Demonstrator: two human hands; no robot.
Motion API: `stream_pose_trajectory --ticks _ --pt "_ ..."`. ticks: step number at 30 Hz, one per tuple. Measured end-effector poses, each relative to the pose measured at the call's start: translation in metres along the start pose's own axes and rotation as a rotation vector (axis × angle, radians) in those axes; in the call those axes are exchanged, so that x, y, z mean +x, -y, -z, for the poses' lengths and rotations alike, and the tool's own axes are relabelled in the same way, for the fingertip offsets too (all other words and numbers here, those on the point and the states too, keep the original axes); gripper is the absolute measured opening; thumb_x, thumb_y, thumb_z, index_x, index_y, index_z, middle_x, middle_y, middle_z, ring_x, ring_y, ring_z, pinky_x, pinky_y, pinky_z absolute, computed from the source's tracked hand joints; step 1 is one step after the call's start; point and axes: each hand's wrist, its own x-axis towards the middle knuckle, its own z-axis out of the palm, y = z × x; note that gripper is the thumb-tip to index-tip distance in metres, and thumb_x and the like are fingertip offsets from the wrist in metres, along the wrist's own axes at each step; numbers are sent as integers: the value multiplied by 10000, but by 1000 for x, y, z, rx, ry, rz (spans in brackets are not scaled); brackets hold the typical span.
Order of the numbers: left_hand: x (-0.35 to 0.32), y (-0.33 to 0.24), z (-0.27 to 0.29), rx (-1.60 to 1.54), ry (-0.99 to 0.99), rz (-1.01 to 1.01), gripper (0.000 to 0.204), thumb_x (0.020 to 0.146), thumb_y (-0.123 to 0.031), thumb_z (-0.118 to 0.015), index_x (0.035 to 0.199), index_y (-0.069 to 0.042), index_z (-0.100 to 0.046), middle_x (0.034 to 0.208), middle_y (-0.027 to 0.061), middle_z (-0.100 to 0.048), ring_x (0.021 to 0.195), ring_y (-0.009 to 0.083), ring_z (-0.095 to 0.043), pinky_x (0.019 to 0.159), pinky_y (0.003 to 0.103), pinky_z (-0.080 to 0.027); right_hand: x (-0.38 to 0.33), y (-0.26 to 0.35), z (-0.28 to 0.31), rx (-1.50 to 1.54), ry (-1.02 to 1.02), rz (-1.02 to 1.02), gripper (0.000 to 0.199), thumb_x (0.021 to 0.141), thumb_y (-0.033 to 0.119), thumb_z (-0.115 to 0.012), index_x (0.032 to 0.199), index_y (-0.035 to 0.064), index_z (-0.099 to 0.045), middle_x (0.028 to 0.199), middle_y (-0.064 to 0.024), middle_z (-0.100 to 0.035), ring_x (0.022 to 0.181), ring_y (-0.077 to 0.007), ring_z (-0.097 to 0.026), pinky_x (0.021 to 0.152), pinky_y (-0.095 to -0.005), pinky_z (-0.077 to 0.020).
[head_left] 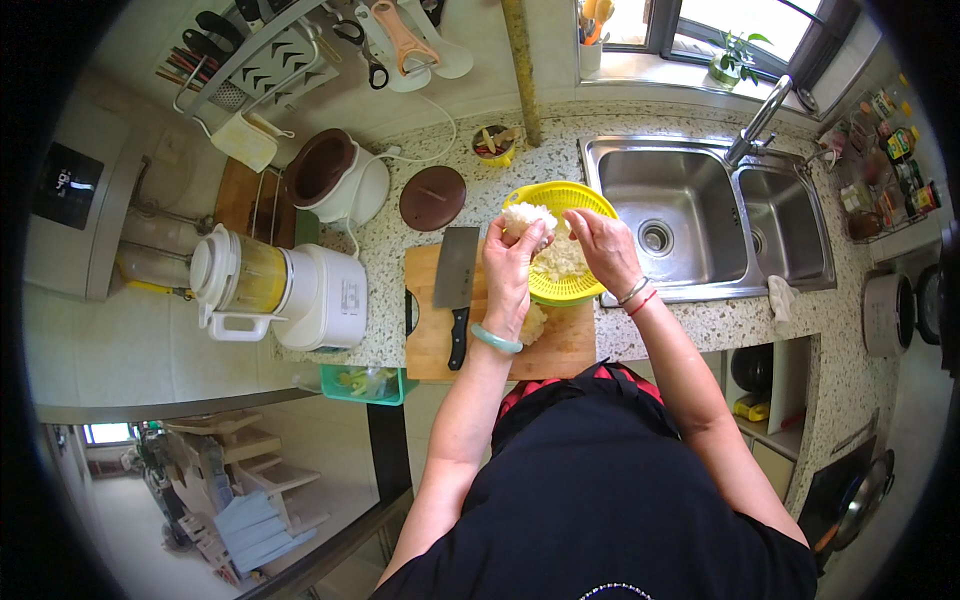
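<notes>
My left hand point(508, 278), with a pale green bangle at the wrist, grips a frilly white clump point(529, 217) that looks like soaked white fungus. Close beside it, over the right side of a yellow colander point(580, 193), is my right hand point(607, 252). Its fingers are bent together and what they pinch, if anything, is too small to make out. Loose white pieces point(560, 262) lie inside the colander. Another pale clump point(534, 324) rests on the wooden cutting board point(565, 345), partly behind my left hand. A cleaver point(456, 275) lies on the board, its black handle toward me.
A double steel sink point(665, 190) is set into the counter at right. A white blender point(320, 295), a white pot with a brown inner bowl point(360, 190), a brown lid point(433, 197) and a small yellow cup point(494, 148) stand left and behind. A green bin point(368, 385) hangs below the counter edge.
</notes>
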Motion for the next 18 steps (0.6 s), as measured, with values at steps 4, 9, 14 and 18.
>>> stream_pose_trajectory --ticks 4,9,14,18 --pt "1 1 -1 2 0 -7 320 829 -25 -689 1100 -19 -517 1019 94 -629 867 171 -641 762 300 -569 2 -4 -1 -106 -17 -34 234 908 267 -584 846 57 -665 700 -109 -630 645 -280 -623 568 -385 -480" --pt "3 3 0 3 -17 -15 295 825 -14 -689 1073 -19 -528 1004 92 -640 862 160 -643 756 290 -564 3 4 0 107 -103 8 153 850 192 -662 836 39 -661 683 -94 -625 600 -234 -619 547 -328 -488" --pt "2 4 -1 172 -59 -140 299 821 -9 -694 1073 -12 -532 997 76 -643 866 130 -631 767 255 -534 3 29 10 354 27 -55 114 799 77 -686 874 5 -639 682 -93 -619 607 -185 -613 579 -280 -509" --pt "1 4 -7 183 -43 -185 290 817 -8 -700 1064 -4 -546 992 69 -645 872 115 -623 776 235 -515 6 28 6 229 -36 118 123 788 78 -681 867 12 -611 722 -115 -626 637 -230 -627 583 -323 -509"
